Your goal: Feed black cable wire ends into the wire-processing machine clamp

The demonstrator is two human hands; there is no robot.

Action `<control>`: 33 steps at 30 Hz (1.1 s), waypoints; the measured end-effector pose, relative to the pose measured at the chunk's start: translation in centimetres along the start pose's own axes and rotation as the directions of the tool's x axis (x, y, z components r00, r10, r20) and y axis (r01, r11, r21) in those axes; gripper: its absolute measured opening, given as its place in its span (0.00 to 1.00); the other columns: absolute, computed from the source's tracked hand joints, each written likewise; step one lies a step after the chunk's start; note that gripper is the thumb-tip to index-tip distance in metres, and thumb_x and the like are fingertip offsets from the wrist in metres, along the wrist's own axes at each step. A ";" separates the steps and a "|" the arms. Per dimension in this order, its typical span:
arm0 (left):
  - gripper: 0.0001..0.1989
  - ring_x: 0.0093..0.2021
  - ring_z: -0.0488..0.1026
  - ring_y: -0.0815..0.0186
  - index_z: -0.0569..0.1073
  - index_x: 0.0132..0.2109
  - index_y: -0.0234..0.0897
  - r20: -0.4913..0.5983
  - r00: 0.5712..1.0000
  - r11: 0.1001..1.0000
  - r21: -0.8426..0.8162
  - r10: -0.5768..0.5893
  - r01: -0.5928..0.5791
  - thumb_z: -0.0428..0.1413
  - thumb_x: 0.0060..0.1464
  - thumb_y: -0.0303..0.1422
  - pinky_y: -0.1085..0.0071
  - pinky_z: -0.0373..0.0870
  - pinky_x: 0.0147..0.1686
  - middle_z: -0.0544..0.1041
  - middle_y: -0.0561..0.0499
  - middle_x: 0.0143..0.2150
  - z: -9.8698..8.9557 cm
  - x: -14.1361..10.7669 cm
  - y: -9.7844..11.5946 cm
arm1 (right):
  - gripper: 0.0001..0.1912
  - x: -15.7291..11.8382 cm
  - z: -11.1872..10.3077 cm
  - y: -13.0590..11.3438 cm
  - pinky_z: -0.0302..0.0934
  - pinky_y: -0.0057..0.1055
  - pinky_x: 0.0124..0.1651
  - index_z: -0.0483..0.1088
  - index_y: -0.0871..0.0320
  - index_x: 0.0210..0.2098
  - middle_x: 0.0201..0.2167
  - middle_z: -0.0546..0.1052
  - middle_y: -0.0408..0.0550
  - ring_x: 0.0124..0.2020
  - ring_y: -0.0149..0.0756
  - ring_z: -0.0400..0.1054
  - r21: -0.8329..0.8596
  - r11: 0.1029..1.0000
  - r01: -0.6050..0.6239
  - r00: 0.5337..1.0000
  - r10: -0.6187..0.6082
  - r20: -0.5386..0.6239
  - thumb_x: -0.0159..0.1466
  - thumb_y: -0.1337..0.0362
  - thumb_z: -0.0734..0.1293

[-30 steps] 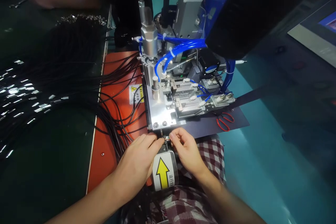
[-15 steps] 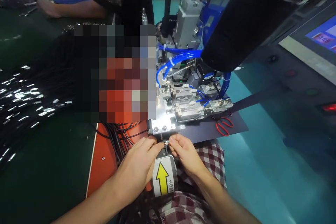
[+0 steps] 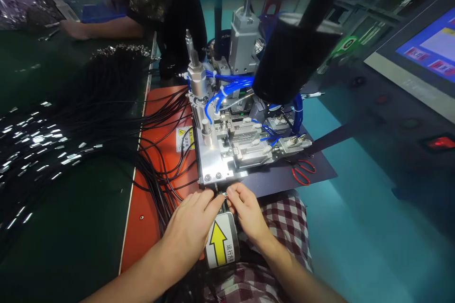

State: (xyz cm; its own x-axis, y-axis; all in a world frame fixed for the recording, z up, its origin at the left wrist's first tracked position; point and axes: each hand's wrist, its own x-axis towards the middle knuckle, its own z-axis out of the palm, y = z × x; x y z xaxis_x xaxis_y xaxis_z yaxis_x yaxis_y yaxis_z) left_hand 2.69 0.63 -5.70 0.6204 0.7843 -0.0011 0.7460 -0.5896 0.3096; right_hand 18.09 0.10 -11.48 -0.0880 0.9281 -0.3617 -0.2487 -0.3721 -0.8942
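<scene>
Both hands meet at the front edge of a metal machine (image 3: 213, 165). My left hand (image 3: 194, 215) is closed, its thumb and fingertips at a small metallic piece (image 3: 225, 195). From the other side my right hand (image 3: 245, 206) pinches at that same piece; the fingers hide most of it. Just below them is a white cover with a yellow arrow (image 3: 218, 244). Black cables (image 3: 156, 189) run over the orange surface (image 3: 137, 241) left of my left hand, and part of the bundle passes behind that forearm.
Cylinders with blue tubes (image 3: 234, 86) rise behind the hands. Red-handled scissors (image 3: 303, 172) lie on a dark plate (image 3: 273, 182). A black tube (image 3: 287, 57) hangs above. At far left are many cable ends (image 3: 39, 139); another person's arm (image 3: 103, 28) rests beyond. A screen (image 3: 430, 47) stands right.
The camera view has shifted slightly, and more of the orange surface and machine shows. Both hands stay together at the small piece, with little visible movement.
</scene>
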 end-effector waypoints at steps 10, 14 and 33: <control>0.14 0.50 0.70 0.60 0.67 0.51 0.37 -0.182 0.970 0.987 -0.027 -0.161 0.159 0.44 0.60 0.28 0.66 0.72 0.46 0.69 0.43 0.52 -0.4 -4.4 -2.0 | 0.17 0.2 -0.3 -0.1 0.50 0.27 0.25 0.61 0.57 0.27 0.20 0.62 0.37 0.20 0.27 0.54 -0.040 0.998 0.043 0.999 -0.042 0.032 0.61 0.50 0.63; 0.23 0.53 0.67 0.58 0.60 0.60 0.42 -0.148 0.969 0.974 0.079 -0.200 0.213 0.43 0.59 0.25 0.64 0.72 0.46 0.64 0.45 0.59 -0.2 -6.6 -2.7 | 0.16 0.1 -0.3 -0.1 0.50 0.26 0.25 0.62 0.57 0.26 0.20 0.62 0.36 0.20 0.27 0.54 -0.052 0.997 0.048 0.998 -0.046 0.035 0.61 0.51 0.63; 0.30 0.59 0.60 0.58 0.58 0.62 0.48 -0.123 0.973 0.978 0.046 -0.195 0.202 0.41 0.55 0.19 0.57 0.63 0.55 0.64 0.49 0.60 1.1 -7.0 -1.9 | 0.19 -0.4 -0.8 0.0 0.53 0.27 0.26 0.65 0.58 0.30 0.21 0.65 0.39 0.20 0.29 0.57 -0.023 0.998 0.052 0.998 -0.053 -0.032 0.62 0.48 0.60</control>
State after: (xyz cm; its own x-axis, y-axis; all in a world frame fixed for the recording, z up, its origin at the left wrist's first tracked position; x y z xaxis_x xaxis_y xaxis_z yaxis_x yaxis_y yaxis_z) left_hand -2.85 -3.98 -7.30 0.4287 0.9017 0.0558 0.8661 -0.4277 0.2586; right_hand 18.88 -0.24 -11.52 -0.0435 0.9457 -0.3220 -0.2311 -0.3231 -0.9177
